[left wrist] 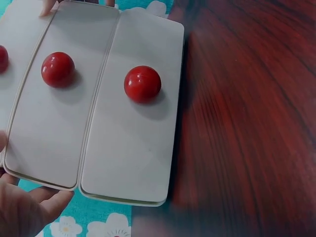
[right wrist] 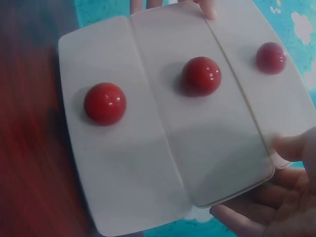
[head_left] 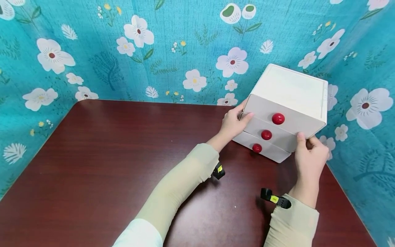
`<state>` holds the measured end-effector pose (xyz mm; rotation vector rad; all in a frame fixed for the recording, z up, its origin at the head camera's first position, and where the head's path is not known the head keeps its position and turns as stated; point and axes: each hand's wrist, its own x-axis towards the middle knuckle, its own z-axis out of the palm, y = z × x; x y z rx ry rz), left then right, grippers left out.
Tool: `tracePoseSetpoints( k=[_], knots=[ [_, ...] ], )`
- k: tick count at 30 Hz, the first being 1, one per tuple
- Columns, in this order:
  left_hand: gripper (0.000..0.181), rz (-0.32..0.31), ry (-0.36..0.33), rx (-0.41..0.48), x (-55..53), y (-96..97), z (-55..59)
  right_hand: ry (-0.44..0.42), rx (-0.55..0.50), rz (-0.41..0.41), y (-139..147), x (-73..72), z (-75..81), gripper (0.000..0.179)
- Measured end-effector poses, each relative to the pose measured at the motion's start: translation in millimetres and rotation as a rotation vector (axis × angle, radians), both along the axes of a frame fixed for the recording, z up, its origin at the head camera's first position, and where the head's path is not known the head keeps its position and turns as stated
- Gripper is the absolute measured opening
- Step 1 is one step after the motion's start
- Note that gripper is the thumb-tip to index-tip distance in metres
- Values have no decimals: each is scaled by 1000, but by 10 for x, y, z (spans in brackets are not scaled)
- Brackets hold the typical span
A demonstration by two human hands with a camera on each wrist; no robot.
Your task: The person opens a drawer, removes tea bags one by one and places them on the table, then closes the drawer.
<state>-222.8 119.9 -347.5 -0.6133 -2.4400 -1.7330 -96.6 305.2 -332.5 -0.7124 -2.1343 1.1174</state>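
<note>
The 3-drawer unit (head_left: 291, 120) stands on the table (head_left: 108, 164), far right; left hand (head_left: 232, 123) and right hand (head_left: 310, 157) grip opposite sides. Probably light, rigid, smooth: grasp the side walls, not the red knobs (head_left: 278, 118).

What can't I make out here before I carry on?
Inside of the drawer unit, every view: hidden by its own walls.
Its back, head view: hidden by its top and front.
Top red knob, left wrist view: partly cut off by the left edge.
Right hand, right wrist view: partly cut off by the right edge.
</note>
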Motion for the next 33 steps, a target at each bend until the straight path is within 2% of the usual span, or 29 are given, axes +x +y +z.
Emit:
tracePoseSetpoints(
  k=[6, 12, 21, 33],
  knots=[
    [57, 48, -48, 3, 62, -146, -36, -24, 30, 41, -88, 0, -6, 39],
    [57, 96, -63, 45, 131, -351, 0, -29, 34, 101, -226, -76, 21, 37],
    [58, 229, -30, 69, 263, -759, 13, -21, 36, 252, -545, -207, 64, 36],
    [56, 335, -11, 173, 452, -1309, 33, 31, 121, 433, -981, -325, 24, 29]
  ],
)
